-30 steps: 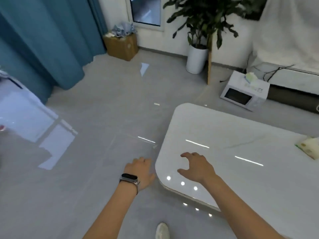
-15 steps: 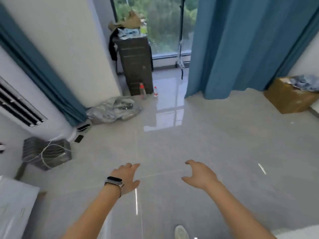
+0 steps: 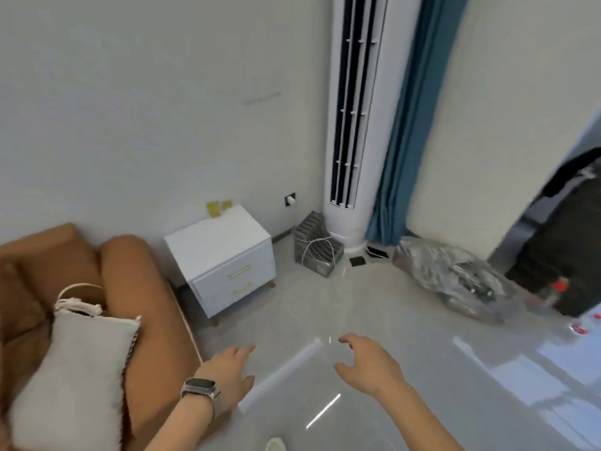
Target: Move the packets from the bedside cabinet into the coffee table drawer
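Note:
A white bedside cabinet (image 3: 217, 245) with two gold-handled drawers stands against the wall, left of centre. Two yellow packets (image 3: 218, 208) lean at the back edge of its top, against the wall. My left hand (image 3: 229, 374), with a watch on the wrist, hangs over the floor well short of the cabinet, fingers apart and empty. My right hand (image 3: 369, 361) is further right, also empty with spread fingers. The coffee table is out of view.
An orange sofa (image 3: 140, 301) with a grey cushion (image 3: 78, 372) fills the lower left, beside the cabinet. A tall white air conditioner (image 3: 356, 125), a grey rack (image 3: 317, 252) and a plastic-wrapped bundle (image 3: 452, 278) line the far wall. Glossy floor lies between.
The view has swung left, from the coffee table past the window and curtains to the bedside cabinet corner. Both hands stay held out in front, empty.

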The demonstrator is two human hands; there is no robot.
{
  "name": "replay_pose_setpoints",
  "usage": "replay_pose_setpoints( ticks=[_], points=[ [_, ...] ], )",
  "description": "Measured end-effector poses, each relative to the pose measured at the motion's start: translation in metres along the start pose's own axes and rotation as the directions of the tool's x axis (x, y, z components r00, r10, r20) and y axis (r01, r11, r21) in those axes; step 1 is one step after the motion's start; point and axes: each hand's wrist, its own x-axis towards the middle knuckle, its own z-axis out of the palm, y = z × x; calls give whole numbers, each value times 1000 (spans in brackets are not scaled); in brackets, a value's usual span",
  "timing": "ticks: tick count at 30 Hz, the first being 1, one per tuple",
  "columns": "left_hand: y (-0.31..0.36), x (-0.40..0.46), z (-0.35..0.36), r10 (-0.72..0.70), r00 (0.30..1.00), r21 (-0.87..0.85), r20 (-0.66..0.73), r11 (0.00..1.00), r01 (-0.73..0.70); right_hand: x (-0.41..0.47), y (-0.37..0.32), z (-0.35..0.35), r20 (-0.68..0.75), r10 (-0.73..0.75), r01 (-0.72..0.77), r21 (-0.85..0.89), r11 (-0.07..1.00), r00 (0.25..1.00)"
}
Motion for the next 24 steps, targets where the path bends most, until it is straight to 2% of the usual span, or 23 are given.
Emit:
replay_pose_setpoints(
  ticks=[3,6,14,18,24],
  points=[
    [-51,35,-14,-105,994,-48,28,993,106,66,-46,9,50,-77,79,-32,996,996],
    [-81,76,-42,-130,987,-51,95,990,135,122,-81,7,81,-91,93,-19,995,992],
    [-98,208,-139,-88,996,-104,0,991,88,265,-124,-44,92,-77,76,12,997,993],
    [-100,297,-172,-86,996,-162,29,983,90,357,-130,-71,121,-80,82,-12,997,989],
    [-127,376,-199,-225,965,-279,134,926,255,493,-164,-99,247,-127,149,-70,986,961]
  ],
)
